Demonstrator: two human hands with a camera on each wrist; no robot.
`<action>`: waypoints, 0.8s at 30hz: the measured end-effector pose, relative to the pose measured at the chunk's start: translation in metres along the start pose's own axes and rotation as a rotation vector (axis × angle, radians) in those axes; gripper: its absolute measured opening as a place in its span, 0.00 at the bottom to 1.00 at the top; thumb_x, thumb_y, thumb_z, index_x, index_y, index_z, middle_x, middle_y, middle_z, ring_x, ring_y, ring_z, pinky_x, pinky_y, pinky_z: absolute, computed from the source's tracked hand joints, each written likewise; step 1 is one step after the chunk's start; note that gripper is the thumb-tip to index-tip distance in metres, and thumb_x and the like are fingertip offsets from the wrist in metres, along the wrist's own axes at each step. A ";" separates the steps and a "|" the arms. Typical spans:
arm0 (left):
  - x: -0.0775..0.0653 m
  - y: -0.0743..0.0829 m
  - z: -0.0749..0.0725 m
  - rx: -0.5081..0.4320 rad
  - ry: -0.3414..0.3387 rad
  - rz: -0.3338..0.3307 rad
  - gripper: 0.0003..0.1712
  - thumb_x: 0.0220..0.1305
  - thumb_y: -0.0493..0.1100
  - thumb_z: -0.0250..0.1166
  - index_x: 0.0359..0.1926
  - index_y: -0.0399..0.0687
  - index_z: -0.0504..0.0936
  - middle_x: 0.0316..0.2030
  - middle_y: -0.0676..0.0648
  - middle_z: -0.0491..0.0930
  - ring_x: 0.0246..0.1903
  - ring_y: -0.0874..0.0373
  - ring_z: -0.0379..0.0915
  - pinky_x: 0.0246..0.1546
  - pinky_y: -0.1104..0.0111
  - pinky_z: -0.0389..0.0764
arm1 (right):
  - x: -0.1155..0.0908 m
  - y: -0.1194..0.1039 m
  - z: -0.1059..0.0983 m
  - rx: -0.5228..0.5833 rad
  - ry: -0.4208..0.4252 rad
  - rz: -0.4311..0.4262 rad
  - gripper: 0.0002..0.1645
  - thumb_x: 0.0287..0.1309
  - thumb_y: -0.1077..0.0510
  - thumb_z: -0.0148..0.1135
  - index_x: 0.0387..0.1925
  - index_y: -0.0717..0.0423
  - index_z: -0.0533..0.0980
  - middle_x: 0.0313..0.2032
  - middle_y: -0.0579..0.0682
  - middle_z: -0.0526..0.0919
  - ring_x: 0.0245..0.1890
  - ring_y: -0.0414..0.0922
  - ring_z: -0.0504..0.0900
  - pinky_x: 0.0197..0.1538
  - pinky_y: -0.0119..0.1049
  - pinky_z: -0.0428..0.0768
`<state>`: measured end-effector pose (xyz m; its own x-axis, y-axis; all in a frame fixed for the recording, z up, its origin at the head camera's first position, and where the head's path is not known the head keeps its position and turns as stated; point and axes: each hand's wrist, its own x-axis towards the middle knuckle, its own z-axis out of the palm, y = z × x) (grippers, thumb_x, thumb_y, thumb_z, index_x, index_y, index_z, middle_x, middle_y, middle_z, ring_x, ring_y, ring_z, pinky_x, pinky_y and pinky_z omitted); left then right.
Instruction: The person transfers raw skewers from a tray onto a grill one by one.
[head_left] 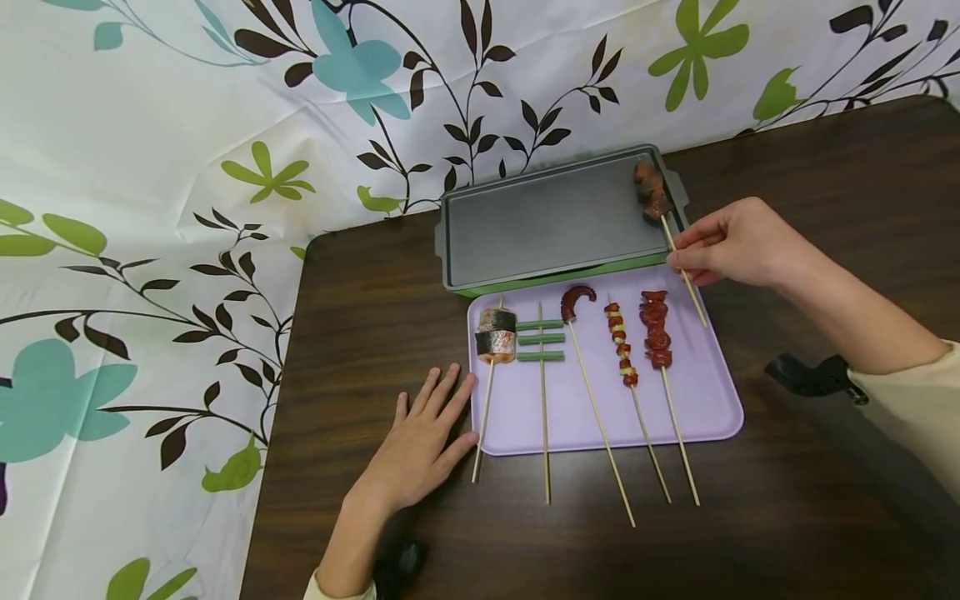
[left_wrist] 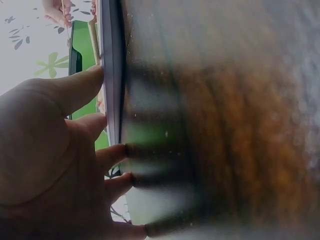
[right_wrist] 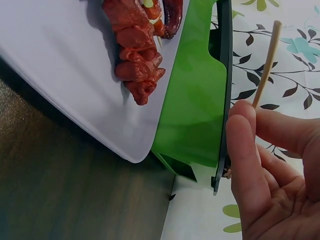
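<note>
Between the thumb and fingers of my right hand, the wooden stick of a brown meat skewer is pinched partway along. Its meat end lies over the right end of the dark grill plate, the stick slanting out across the front edge. In the right wrist view the stick rises from the fingertips. My left hand rests with fingers spread on the table, its thumb at the left edge of the lilac tray. In the left wrist view that hand is beside the tray's side.
On the tray lie skewers of pinkish chunks with dark bands, green stalks, a tentacle, small red and yellow pieces and red meat. Their sticks overhang the front. A patterned cloth hangs behind the dark wooden table.
</note>
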<state>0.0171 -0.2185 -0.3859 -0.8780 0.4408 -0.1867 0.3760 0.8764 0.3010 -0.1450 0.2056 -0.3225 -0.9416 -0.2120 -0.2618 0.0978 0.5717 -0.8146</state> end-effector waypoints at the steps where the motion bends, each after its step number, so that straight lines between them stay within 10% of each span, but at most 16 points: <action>1: 0.000 0.001 -0.001 -0.002 -0.002 0.000 0.39 0.74 0.64 0.46 0.79 0.62 0.44 0.78 0.49 0.40 0.76 0.47 0.32 0.63 0.31 0.46 | 0.000 0.000 0.000 -0.004 0.004 -0.002 0.22 0.61 0.58 0.68 0.48 0.74 0.79 0.31 0.57 0.87 0.25 0.45 0.86 0.31 0.40 0.84; 24: 0.000 0.003 0.002 -0.005 -0.007 -0.014 0.40 0.73 0.65 0.47 0.78 0.64 0.44 0.78 0.51 0.40 0.76 0.48 0.32 0.63 0.31 0.45 | 0.004 0.000 -0.002 -0.162 0.065 -0.023 0.21 0.60 0.55 0.68 0.46 0.70 0.82 0.29 0.58 0.87 0.26 0.50 0.87 0.30 0.42 0.84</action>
<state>0.0183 -0.2154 -0.3867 -0.8811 0.4299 -0.1971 0.3623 0.8815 0.3028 -0.1499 0.2061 -0.3223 -0.9624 -0.1779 -0.2054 0.0273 0.6889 -0.7244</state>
